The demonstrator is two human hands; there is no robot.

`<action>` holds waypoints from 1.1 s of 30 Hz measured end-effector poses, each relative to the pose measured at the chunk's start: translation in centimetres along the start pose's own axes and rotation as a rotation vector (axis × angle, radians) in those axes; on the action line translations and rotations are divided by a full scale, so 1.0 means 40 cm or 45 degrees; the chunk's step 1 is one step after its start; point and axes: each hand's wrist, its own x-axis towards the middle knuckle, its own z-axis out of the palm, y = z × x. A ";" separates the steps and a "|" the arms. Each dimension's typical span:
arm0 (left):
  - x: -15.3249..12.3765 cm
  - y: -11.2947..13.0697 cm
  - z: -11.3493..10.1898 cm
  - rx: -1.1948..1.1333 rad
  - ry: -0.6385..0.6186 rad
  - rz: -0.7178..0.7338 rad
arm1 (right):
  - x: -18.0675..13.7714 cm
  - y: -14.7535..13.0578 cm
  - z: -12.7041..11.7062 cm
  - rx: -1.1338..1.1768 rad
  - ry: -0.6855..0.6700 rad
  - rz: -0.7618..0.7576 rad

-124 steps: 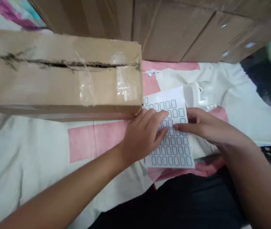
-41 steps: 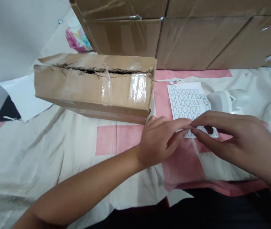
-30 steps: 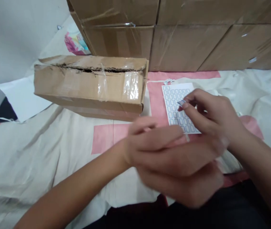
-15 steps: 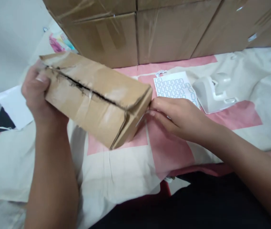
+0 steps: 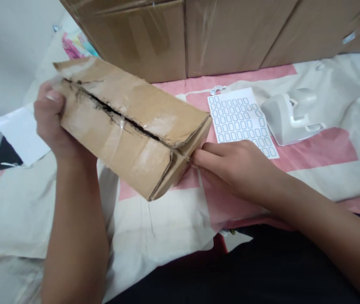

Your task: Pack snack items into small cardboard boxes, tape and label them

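A brown cardboard box (image 5: 119, 126) is held tilted above the bed, its long top seam torn open into a dark, ragged slit with clear tape over the flaps. My left hand (image 5: 51, 114) grips the far left end, thumb on top and the other fingers hidden beneath or behind. At the near right end, my right hand (image 5: 227, 162) is closed in a pinch against the end flap, beside the seam. Whatever lies between those fingertips, perhaps a bit of tape, is too small to make out. The inside of the box stays dark.
Large taped cartons (image 5: 224, 38) stand along the back. On the pink and white bedsheet (image 5: 167, 228) lie a sheet of blue-edged labels (image 5: 230, 114) and a white plastic device (image 5: 289, 116). White paper (image 5: 24, 131) overlaps a black item (image 5: 5, 154) at left; a colourful package (image 5: 77, 44) sits behind.
My right hand has shifted slightly down along the box's end, its fingers now closer to the seam. The box stays in my left hand at nearly the same tilt. The view has moved slightly.
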 end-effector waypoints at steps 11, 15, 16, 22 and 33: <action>-0.020 0.053 0.027 0.012 0.114 -0.150 | -0.001 0.008 0.004 0.106 0.197 0.295; -0.021 0.051 0.033 0.022 0.115 -0.162 | -0.005 0.131 -0.011 0.129 0.226 0.543; -0.022 0.050 0.037 -0.002 0.108 -0.134 | -0.009 0.167 -0.018 0.118 0.290 0.639; -0.055 0.071 0.076 -0.057 0.180 -0.192 | -0.048 0.161 -0.059 0.602 0.343 0.540; -0.076 0.071 0.059 0.139 0.010 -0.146 | -0.085 0.033 -0.058 1.012 0.371 0.373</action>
